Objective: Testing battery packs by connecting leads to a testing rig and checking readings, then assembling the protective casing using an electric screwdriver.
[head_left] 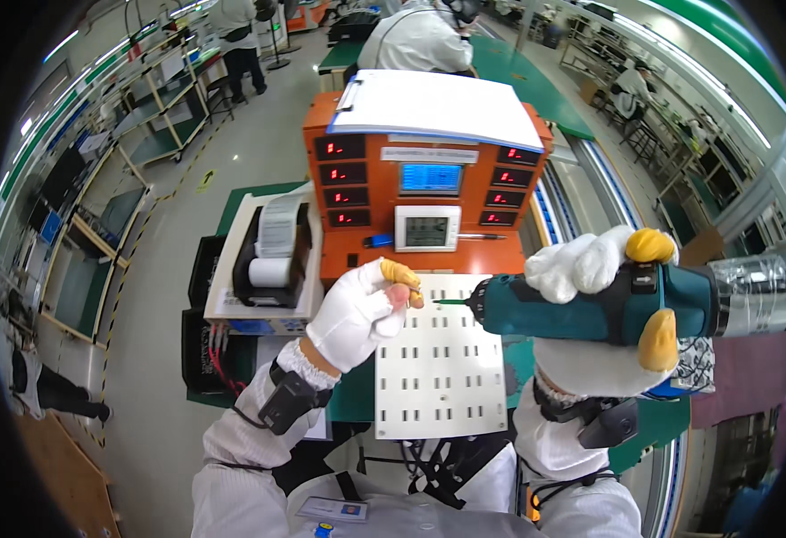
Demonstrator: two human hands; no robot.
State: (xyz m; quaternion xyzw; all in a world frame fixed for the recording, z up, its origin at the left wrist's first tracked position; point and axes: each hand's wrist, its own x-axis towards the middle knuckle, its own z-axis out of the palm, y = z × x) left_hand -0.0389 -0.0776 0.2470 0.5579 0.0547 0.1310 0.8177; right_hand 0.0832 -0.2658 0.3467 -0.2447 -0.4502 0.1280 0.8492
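My right hand [581, 267], in a white glove with yellow fingertips, grips a teal electric screwdriver [545, 311] lying level and pointing left. Its thin green bit [451, 302] reaches close to the fingers of my left hand [353, 316]. That hand is gloved too, though one fingertip shows bare. Thumb and forefinger are pinched together at the bit's tip; whatever they hold is too small to name. Below both hands lies a white plate [442, 390] with rows of small dark slots.
An orange tester box [344, 244] with red displays stands behind the plate, a clipboard [438, 106] on top. At its left is a label printer [272, 269]. A small white meter [427, 229] and a pen [483, 237] sit in front. Another person [417, 40] works beyond.
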